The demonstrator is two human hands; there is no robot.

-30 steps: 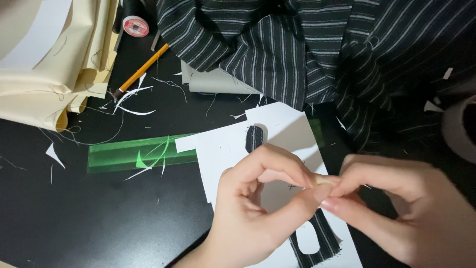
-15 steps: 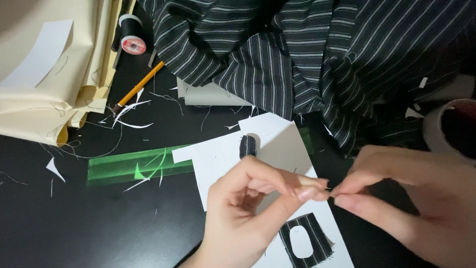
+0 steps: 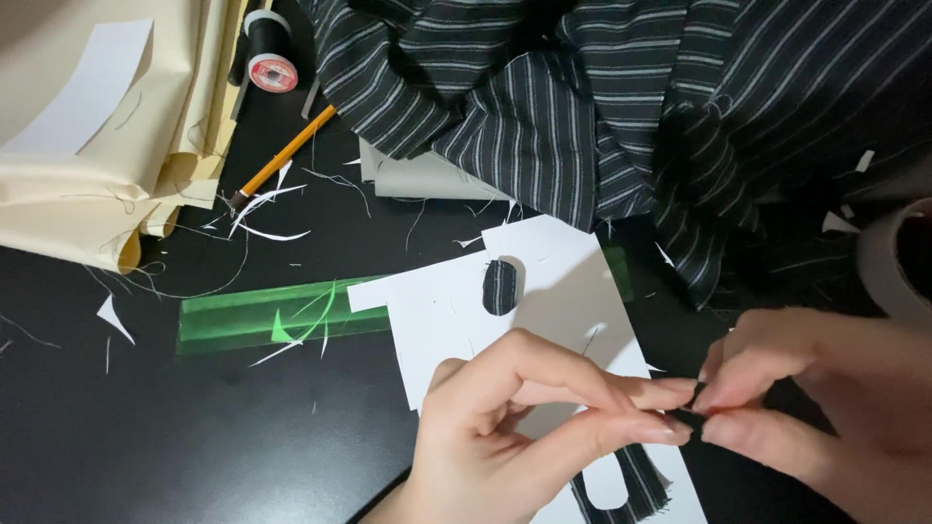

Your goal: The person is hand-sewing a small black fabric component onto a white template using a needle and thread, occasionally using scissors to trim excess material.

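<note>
My left hand (image 3: 515, 427) and my right hand (image 3: 825, 417) meet fingertip to fingertip low in the head view. Together they pinch a tiny dark scrap (image 3: 687, 419), too small to make out clearly. Beneath them lies a white paper template (image 3: 553, 291) on the black table. A small oval piece of striped cloth (image 3: 499, 287) rests on the paper above my left hand. Under my left fingers sits a striped cloth piece (image 3: 636, 480) with a rounded white shape on it.
A heap of black striped fabric (image 3: 602, 97) fills the top right. Cream fabric (image 3: 87, 165) lies top left, with a black thread spool (image 3: 268, 50) and a pencil (image 3: 283, 158) beside it. A green ruler (image 3: 262, 315) lies left of the paper. A tape roll (image 3: 888, 257) is at the right edge. Thread and paper scraps are scattered about.
Both hands have drifted right and slightly lower in view, the pinch point moving right with them. More of the white paper and the oval cloth piece now shows.
</note>
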